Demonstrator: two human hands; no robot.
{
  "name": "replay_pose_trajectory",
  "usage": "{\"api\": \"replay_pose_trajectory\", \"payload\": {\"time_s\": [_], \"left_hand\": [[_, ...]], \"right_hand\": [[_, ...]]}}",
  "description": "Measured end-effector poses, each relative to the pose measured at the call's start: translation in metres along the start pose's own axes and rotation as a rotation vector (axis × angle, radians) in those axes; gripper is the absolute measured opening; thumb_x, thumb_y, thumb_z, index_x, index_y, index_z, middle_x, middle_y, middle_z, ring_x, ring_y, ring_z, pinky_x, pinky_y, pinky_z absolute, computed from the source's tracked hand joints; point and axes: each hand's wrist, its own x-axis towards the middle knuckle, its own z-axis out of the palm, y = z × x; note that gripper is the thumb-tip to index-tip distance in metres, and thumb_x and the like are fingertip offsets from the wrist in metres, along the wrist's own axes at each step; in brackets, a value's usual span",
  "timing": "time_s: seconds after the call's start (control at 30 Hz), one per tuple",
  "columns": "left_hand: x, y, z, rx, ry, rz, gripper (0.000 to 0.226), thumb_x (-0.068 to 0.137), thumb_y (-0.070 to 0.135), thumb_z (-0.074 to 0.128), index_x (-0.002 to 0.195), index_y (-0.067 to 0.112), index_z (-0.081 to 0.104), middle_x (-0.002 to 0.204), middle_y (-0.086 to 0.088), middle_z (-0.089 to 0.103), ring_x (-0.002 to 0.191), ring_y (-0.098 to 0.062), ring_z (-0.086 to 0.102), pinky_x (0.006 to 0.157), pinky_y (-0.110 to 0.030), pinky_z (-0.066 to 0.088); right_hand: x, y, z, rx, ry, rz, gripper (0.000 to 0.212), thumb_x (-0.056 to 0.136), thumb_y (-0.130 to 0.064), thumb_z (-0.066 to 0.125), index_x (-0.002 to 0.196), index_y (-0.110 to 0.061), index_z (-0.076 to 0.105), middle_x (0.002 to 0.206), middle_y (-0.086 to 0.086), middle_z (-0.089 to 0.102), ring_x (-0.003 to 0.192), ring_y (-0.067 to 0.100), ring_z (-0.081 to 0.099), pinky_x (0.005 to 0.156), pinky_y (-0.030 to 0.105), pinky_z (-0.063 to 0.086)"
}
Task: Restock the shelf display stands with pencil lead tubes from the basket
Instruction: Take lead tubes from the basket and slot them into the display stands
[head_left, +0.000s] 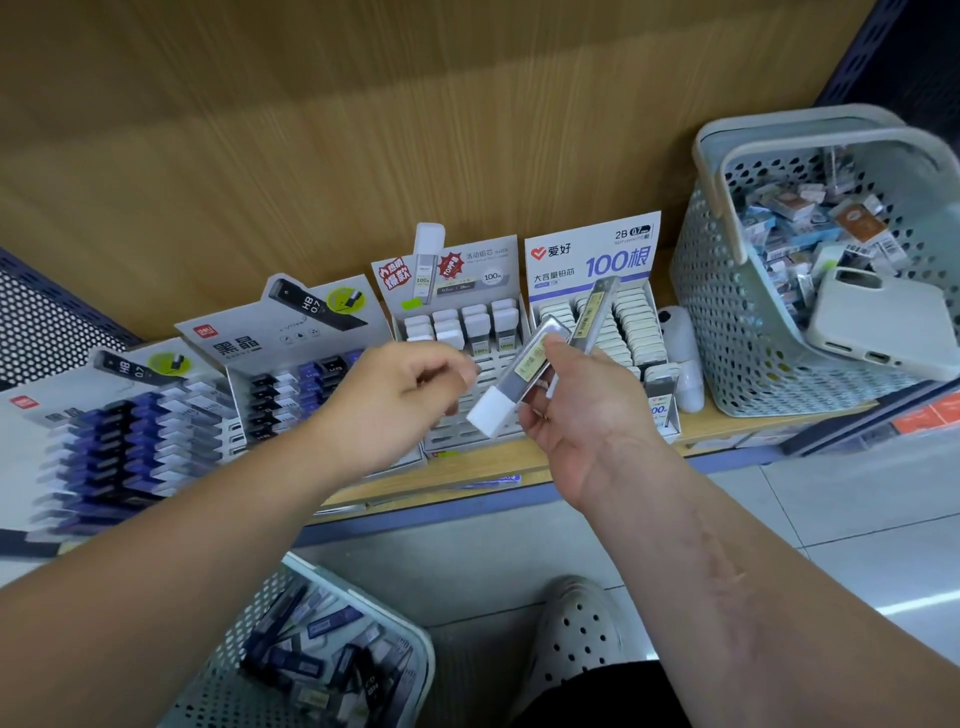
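My right hand (582, 410) holds two pencil lead tubes above the shelf: a white-capped tube (511, 382) pointing down-left and a second clear tube (597, 312) pointing up. My left hand (400, 400) hovers just left of the white cap with fingers curled, and I see nothing in it. Behind my hands stand the display stand with white-capped tubes (457, 322) and the "100" stand (613, 317). Two stands of dark and blue tubes (291, 374) (119, 431) sit to the left. A basket of lead tubes (311, 649) rests on the floor below.
A second perforated basket (737, 312) stands on the shelf at right, filled with small packets, with a phone in a pale case (878, 322) lying in it. A small white object (680, 338) stands beside it. My shoe (571, 629) is on the tiled floor.
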Motion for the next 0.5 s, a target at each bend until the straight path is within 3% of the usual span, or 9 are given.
{"api": "replay_pose_trajectory", "payload": {"time_s": [0.07, 0.13, 0.2, 0.3, 0.4, 0.5], "left_hand": [[-0.017, 0.006, -0.005, 0.057, -0.009, 0.2, 0.028, 0.087, 0.017, 0.074, 0.111, 0.03, 0.072, 0.082, 0.012, 0.067, 0.063, -0.009, 0.058, 0.062, -0.014, 0.044], [-0.025, 0.008, -0.009, 0.246, -0.005, 0.408, 0.048, 0.077, 0.019, 0.084, 0.122, 0.023, 0.069, 0.095, 0.013, 0.066, 0.07, -0.01, 0.06, 0.067, -0.015, 0.046], [-0.027, 0.008, -0.01, 0.335, 0.02, 0.545, 0.044, 0.074, 0.021, 0.087, 0.116, 0.017, 0.073, 0.098, 0.006, 0.069, 0.075, -0.014, 0.065, 0.071, -0.025, 0.053], [-0.025, 0.009, -0.009, 0.447, 0.144, 0.689, 0.02, 0.082, 0.017, 0.079, 0.102, 0.013, 0.079, 0.086, -0.002, 0.072, 0.072, -0.022, 0.068, 0.062, -0.034, 0.056], [-0.022, 0.006, -0.013, 0.504, 0.176, 0.721, 0.018, 0.087, 0.022, 0.074, 0.102, 0.015, 0.079, 0.08, -0.001, 0.07, 0.068, -0.022, 0.066, 0.057, -0.032, 0.054], [-0.013, 0.003, -0.017, 0.451, 0.238, 0.62, 0.019, 0.088, 0.022, 0.073, 0.104, 0.013, 0.079, 0.077, -0.001, 0.062, 0.068, -0.016, 0.059, 0.062, -0.023, 0.046]], "right_hand": [[-0.002, -0.001, 0.001, 0.063, -0.002, -0.008, 0.015, 0.105, -0.026, 0.056, 0.092, -0.02, 0.062, 0.074, -0.001, 0.065, 0.06, 0.014, 0.06, 0.046, 0.023, 0.048], [-0.003, -0.001, 0.002, 0.107, -0.024, -0.009, 0.015, 0.105, -0.023, 0.054, 0.094, -0.016, 0.06, 0.059, -0.002, 0.067, 0.048, 0.011, 0.062, 0.045, 0.022, 0.049], [-0.005, -0.001, 0.003, 0.104, -0.041, 0.006, 0.016, 0.106, -0.021, 0.054, 0.092, -0.014, 0.059, 0.049, -0.005, 0.063, 0.041, 0.008, 0.059, 0.044, 0.022, 0.049], [-0.009, -0.001, 0.004, 0.032, -0.082, 0.08, 0.019, 0.106, -0.02, 0.053, 0.09, -0.013, 0.06, 0.047, -0.004, 0.061, 0.041, 0.01, 0.057, 0.04, 0.021, 0.045], [-0.011, 0.0, 0.001, -0.101, -0.089, 0.149, 0.019, 0.105, -0.023, 0.052, 0.09, -0.016, 0.061, 0.056, -0.002, 0.057, 0.041, 0.01, 0.047, 0.037, 0.018, 0.026], [-0.009, 0.001, -0.001, -0.138, -0.068, 0.156, 0.019, 0.104, -0.022, 0.051, 0.095, -0.013, 0.065, 0.064, -0.001, 0.05, 0.039, 0.009, 0.037, 0.036, 0.017, 0.019]]}}
